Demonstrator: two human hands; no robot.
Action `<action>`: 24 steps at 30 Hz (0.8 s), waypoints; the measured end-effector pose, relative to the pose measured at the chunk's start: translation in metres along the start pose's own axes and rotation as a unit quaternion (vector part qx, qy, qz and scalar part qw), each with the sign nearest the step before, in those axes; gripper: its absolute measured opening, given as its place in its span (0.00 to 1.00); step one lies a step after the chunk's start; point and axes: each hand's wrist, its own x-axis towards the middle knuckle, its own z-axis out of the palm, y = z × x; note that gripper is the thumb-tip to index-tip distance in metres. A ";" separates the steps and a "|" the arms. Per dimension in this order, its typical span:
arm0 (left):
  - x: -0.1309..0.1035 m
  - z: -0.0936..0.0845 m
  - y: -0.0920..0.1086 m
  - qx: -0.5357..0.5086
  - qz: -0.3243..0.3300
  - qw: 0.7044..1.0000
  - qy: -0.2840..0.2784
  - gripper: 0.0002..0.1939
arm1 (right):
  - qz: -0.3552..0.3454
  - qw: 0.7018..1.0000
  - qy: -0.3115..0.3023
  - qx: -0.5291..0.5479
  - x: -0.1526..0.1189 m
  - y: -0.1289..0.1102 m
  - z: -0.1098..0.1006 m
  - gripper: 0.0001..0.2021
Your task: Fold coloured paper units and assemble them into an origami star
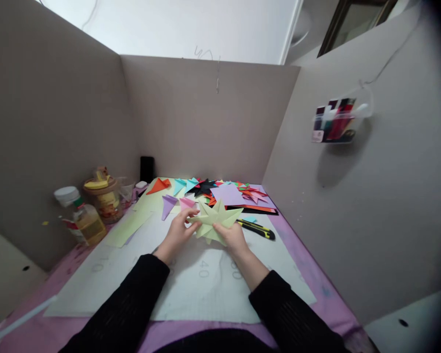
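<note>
Both hands are on the pale green folded-paper star (216,220): left hand (180,225) pinches its left side between thumb and fingers, right hand (235,235) grips the lower right with the thumb laid on the near face, other fingers mostly hidden behind. Star sits between the hands, tilted up above the white paper sheet (202,294). Main risk, my read: thin points crease or folds slip apart if the thumbs press too hard or the hands pull in different directions. Second: black-and-yellow utility knife (259,229) lies just right of the right hand, one end toward it; can't tell if the blade is out, so a careless sideways sweep could mean a cut or a nicked sheet. Beyond the left hand, purple folded piece (168,207) and pink folded piece (186,203) are near enough for a knuckle to flatten or shove them. Past both hands, lilac square (228,194) overlaps the colored stars; a bump there could slide the heap. Amber-liquid bottle (91,224) is well left of the left hand, so spill odds look low unless a sleeve swings wide
</note>
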 end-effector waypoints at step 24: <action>-0.002 -0.005 0.004 0.017 0.099 0.995 0.023 0.04 | -0.003 1.000 0.015 -0.022 0.002 0.005 0.000 0.20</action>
